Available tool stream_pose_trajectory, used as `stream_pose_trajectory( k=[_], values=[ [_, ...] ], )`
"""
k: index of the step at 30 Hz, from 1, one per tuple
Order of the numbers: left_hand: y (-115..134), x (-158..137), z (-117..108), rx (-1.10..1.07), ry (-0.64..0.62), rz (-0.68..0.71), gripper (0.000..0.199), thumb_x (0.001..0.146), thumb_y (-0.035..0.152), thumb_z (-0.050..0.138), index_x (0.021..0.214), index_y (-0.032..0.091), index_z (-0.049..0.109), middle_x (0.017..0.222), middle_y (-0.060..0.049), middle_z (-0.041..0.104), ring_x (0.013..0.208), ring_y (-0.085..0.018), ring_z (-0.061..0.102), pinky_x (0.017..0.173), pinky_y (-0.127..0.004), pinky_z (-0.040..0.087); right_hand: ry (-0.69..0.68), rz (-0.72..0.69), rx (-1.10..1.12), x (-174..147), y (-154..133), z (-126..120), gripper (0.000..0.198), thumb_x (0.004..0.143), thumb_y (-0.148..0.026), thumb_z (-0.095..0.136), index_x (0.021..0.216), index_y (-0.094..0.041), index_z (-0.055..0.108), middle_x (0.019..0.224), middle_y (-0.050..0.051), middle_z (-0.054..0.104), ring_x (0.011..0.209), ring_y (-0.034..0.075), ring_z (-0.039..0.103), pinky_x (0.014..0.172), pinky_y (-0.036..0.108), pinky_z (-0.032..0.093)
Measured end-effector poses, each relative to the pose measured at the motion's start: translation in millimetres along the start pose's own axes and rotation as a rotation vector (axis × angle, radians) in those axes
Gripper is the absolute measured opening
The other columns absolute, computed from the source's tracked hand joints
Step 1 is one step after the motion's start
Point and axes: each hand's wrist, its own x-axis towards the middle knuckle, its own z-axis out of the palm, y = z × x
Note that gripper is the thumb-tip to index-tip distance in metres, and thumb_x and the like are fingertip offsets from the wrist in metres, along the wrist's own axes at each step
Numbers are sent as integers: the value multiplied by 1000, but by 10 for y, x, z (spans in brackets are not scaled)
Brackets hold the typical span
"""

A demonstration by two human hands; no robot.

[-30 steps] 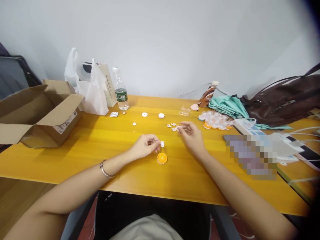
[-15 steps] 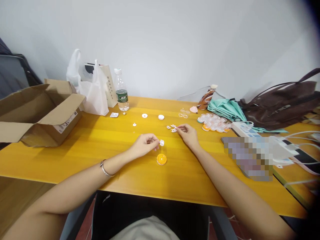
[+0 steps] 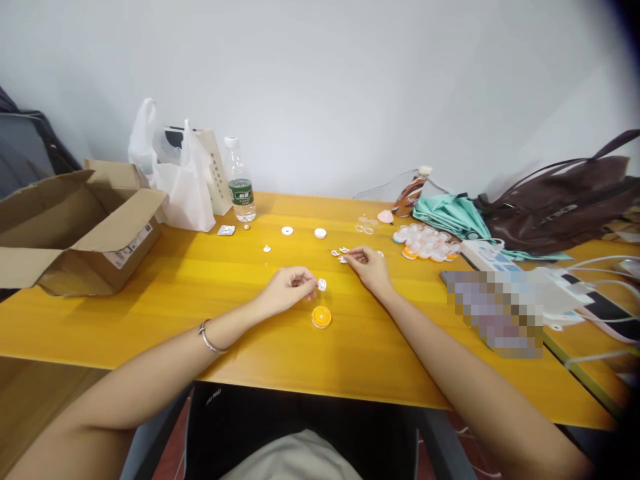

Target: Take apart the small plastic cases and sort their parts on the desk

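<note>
My left hand [image 3: 295, 287] pinches a small white piece with dark markings [image 3: 322, 285] between thumb and fingertips, just above the table. Below it lies a round orange case with a white base [image 3: 321, 317]. My right hand [image 3: 369, 269] has thumb and index finger pressed together at a little group of white patterned pieces [image 3: 344, 251]. What those fingertips hold, if anything, is too small to make out. Farther back rest a white ring [image 3: 287, 231], a round white disc [image 3: 320, 233] and a small white knob-like part [image 3: 267, 249].
An open cardboard box [image 3: 120, 233], a white plastic bag [image 3: 185, 187] and a water bottle [image 3: 242, 193] stand left. Toward the right are clear rings [image 3: 364, 230], a pink cone-shaped piece [image 3: 385, 217], clustered clear-and-orange cases [image 3: 425, 243], a brown-labelled bottle [image 3: 413, 193], a phone-like slab [image 3: 487, 320] and a power strip [image 3: 493, 260].
My right hand's fingertips have shifted slightly at the white pieces, and another white piece shows behind that hand. The left hand keeps its pinch. The whole view has moved a little.
</note>
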Motion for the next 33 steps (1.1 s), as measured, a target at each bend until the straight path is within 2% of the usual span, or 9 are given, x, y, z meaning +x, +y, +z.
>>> stream_pose_trajectory(
  k=[3,6,11,16,20,23,27,30,33],
  values=[
    [16,-5,-3,3,9,0,20,79,30,55,71,12,55,64,-1,61,56,-8,55,59,-20,44,82,-56,-1,-41,-61,-19,24,73,-38,60,76,-14,60,67,3,59,60,13,50,59,28,43],
    [36,-8,-8,-9,15,-14,21,79,30,54,69,12,55,63,-1,61,55,-8,55,59,-20,44,102,-220,9,-182,-218,-50,20,80,-34,54,82,-15,60,74,4,60,65,14,52,62,28,44],
    [28,8,-20,-35,8,-21,22,79,31,55,68,12,55,61,0,60,53,-7,54,57,-20,43,-281,-609,37,-475,-499,-53,25,81,-24,57,106,-21,57,85,4,61,76,15,56,70,30,45],
    [11,8,-20,-98,-66,-14,27,78,37,57,70,11,55,62,-1,60,53,-7,53,56,-20,43,-357,-673,122,-541,-564,-31,16,83,-18,54,98,-23,59,84,4,62,78,15,57,72,31,47],
    [22,-11,-4,-155,-147,-19,30,77,40,58,70,11,55,62,-1,60,53,-7,54,57,-20,44,-423,-646,190,-589,-606,-22,18,82,-19,56,100,-23,60,84,4,61,77,15,57,70,31,48],
    [31,-20,0,-139,-159,-19,30,77,40,58,71,10,56,62,-1,60,53,-7,54,57,-20,44,-422,-602,213,-600,-663,-16,8,81,-20,57,87,-22,63,81,3,61,76,14,58,71,31,48],
    [45,-20,-15,-48,-89,-4,27,81,36,54,75,10,58,66,-2,61,56,-7,55,60,-21,44,-107,-331,216,-360,-550,-198,5,76,-26,62,76,-20,63,87,4,64,84,16,60,79,33,48],
    [45,-18,-30,-10,-55,-4,25,82,34,53,78,11,58,67,-2,61,57,-8,54,60,-21,44,216,-36,232,-51,-214,-515,13,72,-29,62,79,-18,63,78,3,66,72,16,62,72,32,50],
    [31,-19,-38,9,-72,-1,25,82,35,52,78,11,58,68,-2,61,58,-8,54,61,-21,44,278,137,39,166,209,-790,18,68,-28,64,80,-15,64,71,5,66,66,17,62,65,31,50]
  ],
)
